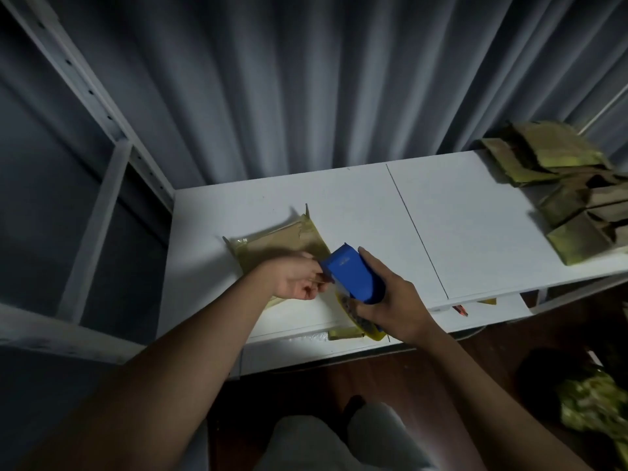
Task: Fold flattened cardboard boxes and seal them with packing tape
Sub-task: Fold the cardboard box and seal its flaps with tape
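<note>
Here, cardboard box [282, 248] just beyond right hand's [390, 300] grip on tape dispenser [353, 277].

You are working at a white table [356, 205] whose top is split by a thin dark seam right of the middle. A taped cardboard box [272, 248] lies flat on its left half, and a loose pile of flattened boxes [564, 185] sits on the far right end, well apart from it. A strip of tape [343, 333] sticks at the near edge.

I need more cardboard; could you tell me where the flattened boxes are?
In the head view, the pile of flattened brown cardboard boxes lies on the white table's far right end.
</note>
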